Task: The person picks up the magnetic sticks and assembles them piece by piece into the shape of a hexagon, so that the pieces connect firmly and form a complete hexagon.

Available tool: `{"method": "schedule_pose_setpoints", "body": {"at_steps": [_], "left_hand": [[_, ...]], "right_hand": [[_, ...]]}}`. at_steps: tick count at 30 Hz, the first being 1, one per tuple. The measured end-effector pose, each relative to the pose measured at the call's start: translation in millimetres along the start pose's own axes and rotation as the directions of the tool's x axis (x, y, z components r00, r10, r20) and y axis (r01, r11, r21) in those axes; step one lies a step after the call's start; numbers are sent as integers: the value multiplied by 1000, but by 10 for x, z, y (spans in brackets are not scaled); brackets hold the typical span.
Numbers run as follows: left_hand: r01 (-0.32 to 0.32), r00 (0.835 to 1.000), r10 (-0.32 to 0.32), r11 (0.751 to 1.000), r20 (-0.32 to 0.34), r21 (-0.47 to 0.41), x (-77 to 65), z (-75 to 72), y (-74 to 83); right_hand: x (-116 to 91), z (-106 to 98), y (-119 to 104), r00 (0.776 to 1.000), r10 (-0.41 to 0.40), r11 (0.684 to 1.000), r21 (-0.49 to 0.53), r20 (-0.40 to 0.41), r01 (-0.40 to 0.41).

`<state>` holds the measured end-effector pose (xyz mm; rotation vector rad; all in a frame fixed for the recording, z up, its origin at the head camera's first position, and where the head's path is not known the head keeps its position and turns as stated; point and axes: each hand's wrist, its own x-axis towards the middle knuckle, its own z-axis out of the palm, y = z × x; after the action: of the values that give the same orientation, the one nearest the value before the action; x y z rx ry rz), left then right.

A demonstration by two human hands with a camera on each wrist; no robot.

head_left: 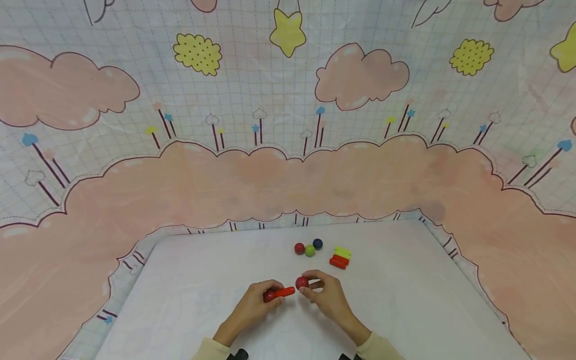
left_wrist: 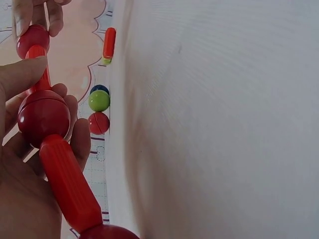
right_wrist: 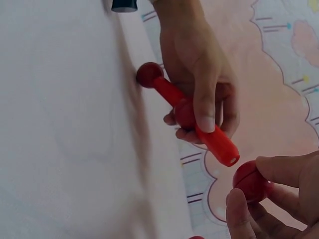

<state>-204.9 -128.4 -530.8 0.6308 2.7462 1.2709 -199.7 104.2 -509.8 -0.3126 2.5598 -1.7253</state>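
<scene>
My left hand (head_left: 252, 303) grips a chain of red toy rods and balls. In the right wrist view, its thumb lies along the front red rod (right_wrist: 219, 145), whose end shows a small hole. Behind that rod come a middle red ball (left_wrist: 44, 118), a second red rod (left_wrist: 71, 181) and a red end ball (right_wrist: 149, 74). My right hand (head_left: 330, 297) pinches a loose red ball (right_wrist: 251, 181) between thumb and fingers. This ball is just off the front rod's tip, with a narrow gap in the right wrist view.
Beyond the hands on the white table (head_left: 202, 270) sit a red ball (head_left: 299, 248), a green ball (head_left: 310, 251) and a dark blue ball (head_left: 317, 244). To their right lie yellow-green rods (head_left: 343, 252) beside red rods (head_left: 339, 262). A patterned cloth (head_left: 288, 185) surrounds the table.
</scene>
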Motion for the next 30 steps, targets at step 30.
{"method": "schedule_pose_setpoints", "body": {"at_steps": [30], "left_hand": [[2,1000,-1,985,-7,175,53,30,177]], "right_hand": [[4,-109,-21,999,-52,998,-47,-5,52]]}}
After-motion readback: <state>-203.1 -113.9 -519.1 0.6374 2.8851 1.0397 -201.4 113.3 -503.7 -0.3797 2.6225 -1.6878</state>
